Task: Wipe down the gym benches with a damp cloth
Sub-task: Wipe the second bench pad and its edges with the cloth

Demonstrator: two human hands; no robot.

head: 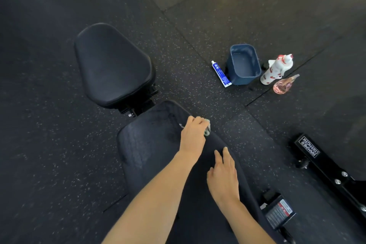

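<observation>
A black padded gym bench back pad (150,144) runs from the centre down to the bottom edge, with damp streaks on its upper part. Its separate seat pad (112,65) stands beyond it, upper left. My left hand (193,134) grips a small bunched pale cloth (207,128) near the pad's right edge. My right hand (223,174) lies flat on the pad's right side, fingers straight, holding nothing.
On the speckled rubber floor to the right stand a blue tub (243,65), a blue-and-white tube (220,73), a white bottle with red print (276,69) and a pink spray bottle (284,85). The black bench frame (324,168) lies at lower right.
</observation>
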